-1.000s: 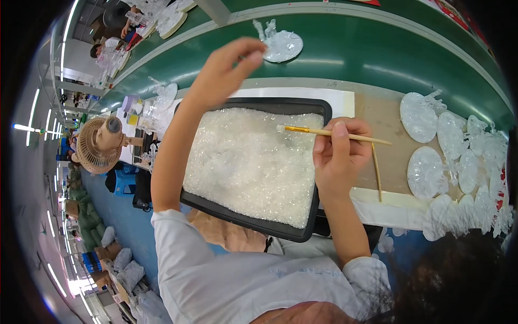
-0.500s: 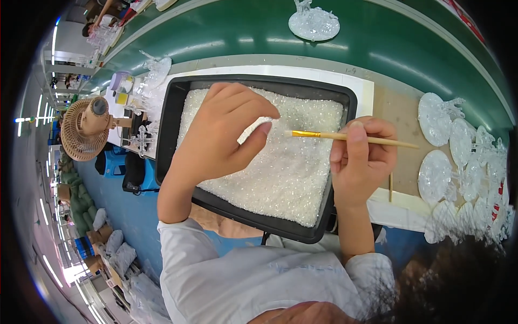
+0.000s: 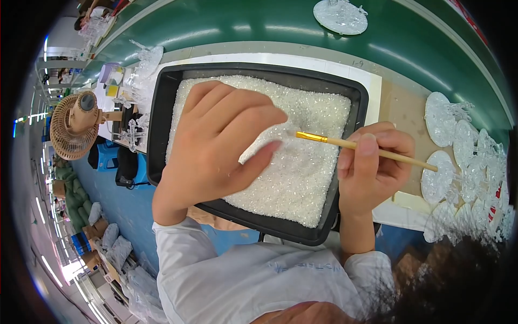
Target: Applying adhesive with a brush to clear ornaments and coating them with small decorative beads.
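Observation:
My left hand (image 3: 221, 137) is over the left half of a black tray (image 3: 345, 210) filled with white sparkling granules (image 3: 291, 194). Its fingers curl toward the thumb around something pale that blends with the granules, too indistinct to name. In my right hand (image 3: 372, 164), at the tray's right side, thumb and fingers pinch a thin paintbrush (image 3: 345, 143) with a wooden handle and gold ferrule. The brush lies nearly level, its tip pointing left toward my left fingertips, and a small gap shows between them.
Glittery oval discs with clear figures (image 3: 440, 175) crowd the right side. Another disc (image 3: 340, 17) lies on the green surface (image 3: 259, 40) beyond the tray. To the left stand a brown fan (image 3: 78, 121), clear pieces (image 3: 143, 65) and a small yellow container (image 3: 112, 90).
Both hands appear larger and slightly farther apart, the brush shifting right with its handle end tilting lower. My left fingers look blurred by motion. The whole view has shifted a little.

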